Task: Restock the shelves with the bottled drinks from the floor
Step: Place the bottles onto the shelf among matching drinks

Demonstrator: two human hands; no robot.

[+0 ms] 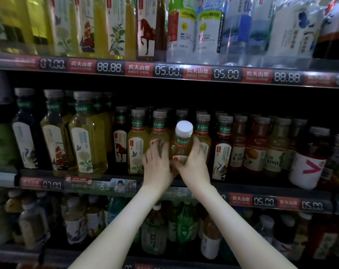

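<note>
Both forearms stretch forward to the middle shelf (265, 193). The right hand (193, 164) curls round the white-capped tea bottle (181, 145), upright at the shelf's front row. The left hand (157, 165) lies beside it, its straight fingers touching the neighbouring bottle (158, 133).

— Where do the arms sit?
— Both are bare and rise from the bottom edge, meeting just below the middle of the frame. The left forearm (114, 226) comes from lower centre-left, the right forearm (240, 226) from lower right.
— And the hands?
— The right hand (193, 164) curls round the right side of a small clear plastic bottle of pale yellow drink with a white cap (182, 146), thumb across its front, low down. The left hand (157, 164) shows its back, its fingers (159, 147) stretched upward, blurred, against the bottle's left side.
</note>
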